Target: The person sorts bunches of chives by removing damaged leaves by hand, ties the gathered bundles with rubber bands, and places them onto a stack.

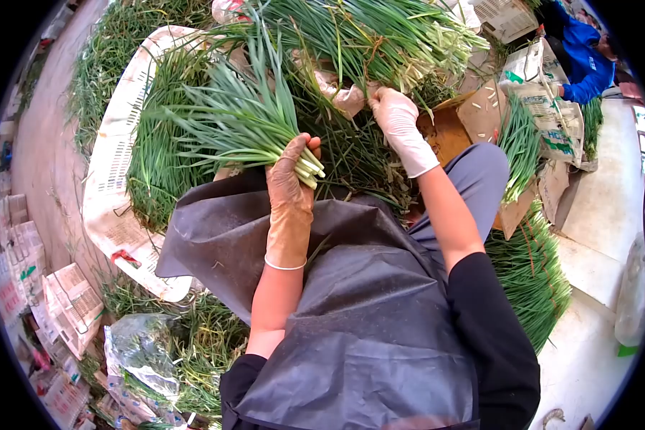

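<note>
My left hand point(292, 172), in a stained, brownish glove, is wrapped round a bunch of garlic chives point(254, 125). Its pale cut stems poke out to the right of my thumb, and the green leaves fan out up and to the left. My right hand point(398, 122), in a whitish glove, has its fingers pinched together at the lower edge of a large pile of chives point(380, 39). What lies between those fingertips is too small to make out. Beside them is a crumpled pinkish plastic wrapping point(340, 93). A dark apron point(365, 315) covers my lap.
A white plastic crate point(111, 168) with chives stands at the left. Loose trimmings point(211, 344) and a clear plastic bag point(143, 351) lie lower left. Tied chives point(527, 272) and cardboard point(480, 115) are at my right. A person in a blue jacket point(588, 61) sits at upper right.
</note>
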Demonstrator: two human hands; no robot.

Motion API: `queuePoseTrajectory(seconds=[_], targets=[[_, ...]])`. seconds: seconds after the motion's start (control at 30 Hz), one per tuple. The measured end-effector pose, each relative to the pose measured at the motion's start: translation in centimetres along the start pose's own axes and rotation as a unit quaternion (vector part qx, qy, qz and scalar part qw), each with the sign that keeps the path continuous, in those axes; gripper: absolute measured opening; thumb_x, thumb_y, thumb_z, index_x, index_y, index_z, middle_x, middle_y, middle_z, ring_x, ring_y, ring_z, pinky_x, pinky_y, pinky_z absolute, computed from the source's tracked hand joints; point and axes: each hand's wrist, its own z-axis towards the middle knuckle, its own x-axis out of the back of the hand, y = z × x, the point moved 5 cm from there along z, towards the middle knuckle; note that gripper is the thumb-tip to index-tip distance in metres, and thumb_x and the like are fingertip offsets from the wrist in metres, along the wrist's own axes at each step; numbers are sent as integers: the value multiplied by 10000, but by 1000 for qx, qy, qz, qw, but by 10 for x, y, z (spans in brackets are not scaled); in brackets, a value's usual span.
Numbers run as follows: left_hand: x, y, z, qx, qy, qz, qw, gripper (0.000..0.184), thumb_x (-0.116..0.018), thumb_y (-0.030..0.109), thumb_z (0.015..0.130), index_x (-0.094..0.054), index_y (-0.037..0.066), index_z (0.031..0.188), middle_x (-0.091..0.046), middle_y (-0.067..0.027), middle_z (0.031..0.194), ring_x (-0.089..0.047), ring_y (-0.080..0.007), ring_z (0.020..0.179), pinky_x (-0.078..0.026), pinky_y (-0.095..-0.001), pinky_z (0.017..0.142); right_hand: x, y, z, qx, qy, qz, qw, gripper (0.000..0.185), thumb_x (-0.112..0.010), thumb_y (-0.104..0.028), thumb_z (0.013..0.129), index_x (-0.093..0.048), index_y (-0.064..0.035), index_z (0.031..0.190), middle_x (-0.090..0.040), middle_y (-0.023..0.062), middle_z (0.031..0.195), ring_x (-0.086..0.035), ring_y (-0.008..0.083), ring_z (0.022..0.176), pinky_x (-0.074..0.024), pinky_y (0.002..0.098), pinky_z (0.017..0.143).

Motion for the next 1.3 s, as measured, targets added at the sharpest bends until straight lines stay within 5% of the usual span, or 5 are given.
queuePoseTrajectory(seconds=[0.17, 0.73, 0.9, 1.03, 1.3], targets=[[-7, 8, -4, 3, 16, -20, 1000, 215, -654, -9, 770, -571, -40, 965, -633, -123, 916, -611, -146, 693, -523, -235, 610, 7, -10, -52, 21, -234, 580, 780, 150, -644, -135, 807, -640, -2, 877, -610, 12, 714, -519, 63, 582, -421, 205, 545], [6, 6, -11, 4, 57, 159, 986, 268, -701, 13, 719, -608, -19, 968, -664, -109, 836, -575, -117, 579, -441, -201, 449, 32, -5, -97, -36, -213, 642, 736, 183, -579, -178, 865, -620, -13, 932, -579, 9, 693, -497, 49, 563, -385, 180, 497], [-30, 61, -87, -43, 16, 209, 977, 338, -653, -39, 738, -543, 21, 1052, -638, -100, 859, -577, -127, 601, -465, -200, 503, 37, -12, -138, -75, -327, 789, 515, 233, -635, -173, 811, -584, 6, 951, -624, 59, 831, -565, 117, 668, -471, 238, 628], [-19, 26, -105, -61, 17, 202, 977, 369, -625, -60, 731, -536, 2, 1084, -638, -122, 898, -640, -186, 773, -529, -239, 634, 6, -38, -171, -47, -383, 777, 497, 184, -674, -198, 794, -596, -64, 892, -608, 24, 805, -550, 114, 723, -430, 236, 683], [27, 2, -124, 121, 46, 237, 963, 268, -638, -31, 726, -570, -36, 985, -633, -113, 837, -639, -192, 719, -550, -280, 593, 3, -30, -202, 282, -137, 521, 794, 242, -655, -220, 723, -569, -18, 827, -546, 123, 848, -540, 253, 812, -440, 347, 713]])
